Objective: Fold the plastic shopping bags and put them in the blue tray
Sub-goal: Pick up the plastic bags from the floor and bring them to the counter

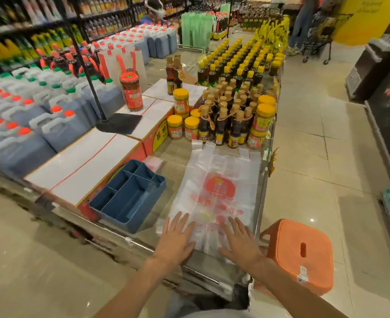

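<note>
Bag: I see one clear plastic shopping bag (pixel 217 191) spread flat on the counter (pixel 173 164), handles at 12 o'clock toward the bottles, bottom edge at 6 o'clock by me. It is see-through and faintly creased, with a round red logo and red lettering below it.
Left hand: my left hand (pixel 176 239) lies palm down on the bag's near left corner, fingers straight and spread, clamped on nothing.
Right hand: my right hand (pixel 241 243) presses flat on the near right part, fingers straight and apart.
Tray: the blue tray (pixel 129 198) sits at 9 o'clock of the bag, just beside it, its compartments showing bare blue floor.
Second bag: a small folded clear bag (pixel 153 162) lies at 12 o'clock of the tray.
Stool: an orange stool (pixel 300 253) stands at 3 o'clock of my right hand.
</note>
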